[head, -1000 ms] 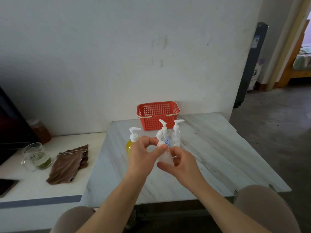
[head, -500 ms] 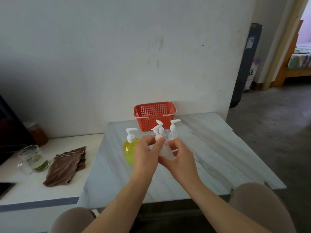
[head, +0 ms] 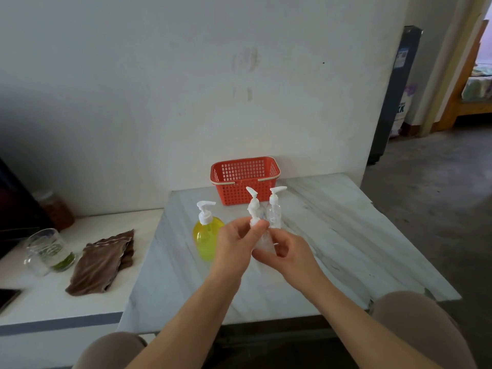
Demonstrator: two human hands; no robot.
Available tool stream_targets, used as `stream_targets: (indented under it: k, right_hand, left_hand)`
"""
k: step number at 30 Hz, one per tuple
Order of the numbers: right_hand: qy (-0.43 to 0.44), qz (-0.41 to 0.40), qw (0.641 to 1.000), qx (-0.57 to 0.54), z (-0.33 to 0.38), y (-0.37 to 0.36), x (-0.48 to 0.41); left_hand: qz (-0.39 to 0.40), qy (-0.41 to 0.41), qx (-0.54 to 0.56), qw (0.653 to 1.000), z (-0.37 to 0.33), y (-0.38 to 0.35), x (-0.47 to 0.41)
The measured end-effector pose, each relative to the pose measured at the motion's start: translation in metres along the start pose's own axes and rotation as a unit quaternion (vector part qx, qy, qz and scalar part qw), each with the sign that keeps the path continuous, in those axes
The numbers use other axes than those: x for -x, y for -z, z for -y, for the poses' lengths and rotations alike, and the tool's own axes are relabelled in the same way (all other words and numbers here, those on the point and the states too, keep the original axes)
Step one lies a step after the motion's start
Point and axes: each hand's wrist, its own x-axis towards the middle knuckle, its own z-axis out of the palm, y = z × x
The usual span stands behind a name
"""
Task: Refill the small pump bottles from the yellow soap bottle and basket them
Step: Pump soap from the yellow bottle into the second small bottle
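Observation:
Over the marble table [head: 332, 243], my right hand [head: 288, 255] grips the body of a small clear pump bottle [head: 263, 242]. My left hand [head: 234, 247] pinches the collar of its white pump [head: 253, 205], which sticks up tilted above my fingers. A second small clear pump bottle [head: 274, 211] stands upright just behind my hands. A trace of blue beside it hints at a further bottle, mostly hidden. The yellow soap bottle [head: 206, 235] stands upright left of my left hand. The orange basket [head: 245, 179] sits against the wall, nothing visible inside.
On the lower white counter [head: 34, 294] to the left lie a brown cloth [head: 102, 261], a glass mug [head: 45, 250] and a jar [head: 57, 209]. A dark phone edge [head: 8, 296] shows far left. My knees sit below the table's front edge.
The white pump has risen and tilted above my left fingers. The view has shifted slightly, and both hands stay on the small bottle.

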Motion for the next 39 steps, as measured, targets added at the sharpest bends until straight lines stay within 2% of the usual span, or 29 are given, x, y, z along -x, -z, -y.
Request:
stream_targets:
  k: [3, 7, 9, 11, 14, 21, 28, 35, 37, 39]
  right_hand:
    - [-0.011, -0.001, 1.0, 0.012, -0.008, 0.005, -0.006]
    - [-0.019, -0.052, 0.998, 0.018, -0.022, 0.015, -0.018]
    - [-0.018, -0.089, 0.996, 0.015, -0.031, 0.025, -0.027]
    - [-0.016, -0.114, 0.993, 0.026, -0.047, 0.032, -0.04]
    - [-0.044, -0.127, 0.991, 0.026, -0.068, 0.037, -0.057]
    - [-0.053, -0.162, 0.985, 0.027, -0.094, 0.046, -0.09]
    - [-0.043, -0.179, 0.981, 0.061, -0.116, 0.055, -0.112]
    - [-0.104, -0.183, 0.978, -0.016, -0.114, 0.067, -0.108]
    - [-0.136, -0.216, 0.965, -0.067, -0.109, 0.061, -0.102]
    - [-0.149, -0.284, 0.946, -0.051, -0.1, 0.053, -0.091]
  left_hand:
    - [0.022, 0.01, 0.006, 1.0, 0.004, -0.005, -0.007]
    - [0.076, 0.008, -0.022, 0.997, 0.008, -0.01, -0.021]
    - [0.049, 0.019, -0.011, 0.999, 0.011, -0.011, -0.029]
    - [-0.014, 0.047, 0.019, 0.999, 0.013, -0.009, -0.041]
    - [-0.069, 0.075, -0.024, 0.995, 0.024, -0.007, -0.065]
    - [-0.078, 0.074, -0.135, 0.985, 0.053, -0.02, -0.109]
    - [-0.083, 0.051, -0.162, 0.982, 0.066, -0.031, -0.136]
    - [-0.095, 0.056, -0.155, 0.982, 0.06, -0.032, -0.134]
    - [-0.096, 0.052, -0.145, 0.983, 0.053, -0.03, -0.128]
    - [-0.094, 0.04, -0.139, 0.985, 0.046, -0.026, -0.12]
